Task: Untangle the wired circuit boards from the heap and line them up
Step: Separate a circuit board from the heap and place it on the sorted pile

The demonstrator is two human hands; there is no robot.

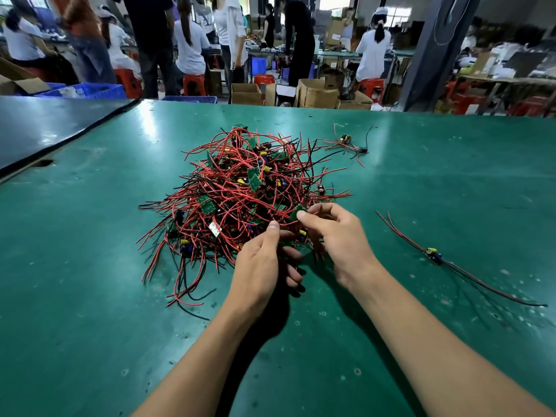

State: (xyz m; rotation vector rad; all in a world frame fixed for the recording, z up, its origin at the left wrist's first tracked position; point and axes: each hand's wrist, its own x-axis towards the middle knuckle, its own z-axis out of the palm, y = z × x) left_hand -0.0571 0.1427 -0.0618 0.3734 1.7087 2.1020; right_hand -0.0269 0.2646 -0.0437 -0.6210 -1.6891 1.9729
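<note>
A dark panel (45,127) is lying well to the left of the heap (246,188), abutting the green table (90,266). The heap itself, a tangle of red and black wires with small green boards caught in it, is sitting at the middle of the table. The left hand (261,260) is reaching into the near edge of the heap, thumb raised against the wires and fingers curling inward beneath the palm; whether it is gripping any wire cannot be told. Just to its right, the right hand (340,236) is pinching a green circuit board (296,211) between thumb and forefinger at the near right edge of the heap, the other fingers bending loosely. A small loose cluster (346,139) of wires and parts is lying beyond the heap's far right side, apart from it. A single wired board (433,254) is lying well to the right of the heap, its leads stretching out both ways.
</note>
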